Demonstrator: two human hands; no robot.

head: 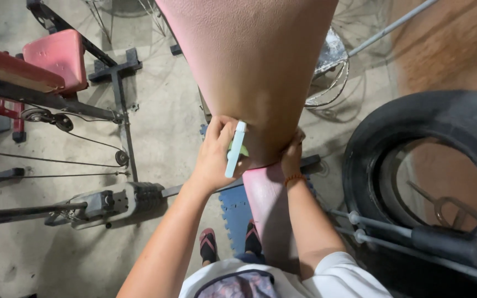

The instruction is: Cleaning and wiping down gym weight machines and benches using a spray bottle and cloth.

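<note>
With the left hand [216, 152] clamped around the pale blue-green spray bottle [236, 150] and the right hand [292, 155] pressed flat on the pink leather punching bag [255, 72], aim close and steady the bag.

Single view, head-worn camera, looking steeply down past the person's chest to the floor. Both forearms run up from the bottom edge; left hand [216, 152] and right hand [292, 157] sit mid-frame, close to the lens. Pink padded surface [255, 60] rises from just beyond the fingers to the top edge, very near the camera. Feet in sandals [208, 243] far below the fingers. Black tyre [371, 143] right of the fingers, weight-machine frame [120, 105] left. No second view, so nothing shared.
</note>
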